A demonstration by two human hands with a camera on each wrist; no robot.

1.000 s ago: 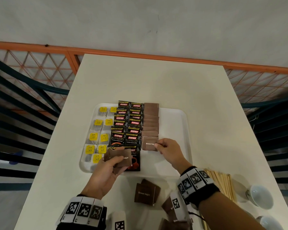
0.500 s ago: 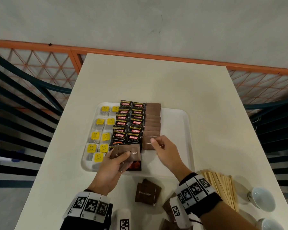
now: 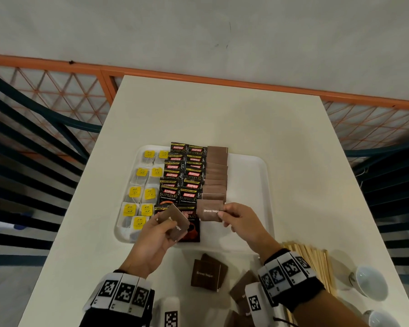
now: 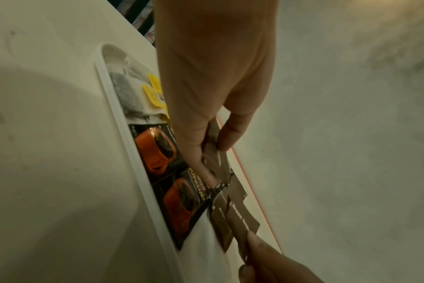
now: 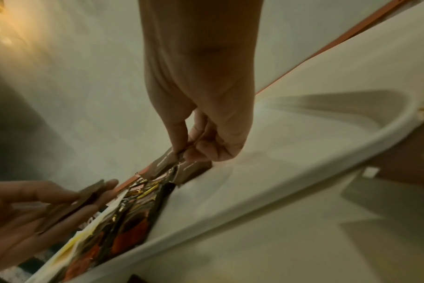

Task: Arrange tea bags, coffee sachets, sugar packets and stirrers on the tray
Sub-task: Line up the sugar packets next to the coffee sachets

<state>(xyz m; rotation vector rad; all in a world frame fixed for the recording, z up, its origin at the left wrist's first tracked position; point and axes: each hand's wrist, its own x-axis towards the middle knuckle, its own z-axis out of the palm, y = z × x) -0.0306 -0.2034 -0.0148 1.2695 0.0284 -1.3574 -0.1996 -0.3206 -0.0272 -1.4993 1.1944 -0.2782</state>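
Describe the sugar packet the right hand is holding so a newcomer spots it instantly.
On the white tray, find the brown column of sugar packets right of the black coffee sachets. The right hand pinches the sugar packet at its near end: the only one in that column showing white "Brown Sugar" lettering.

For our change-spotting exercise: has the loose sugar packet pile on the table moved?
No; the sugar packet pile stays just off the near rim of the tray.
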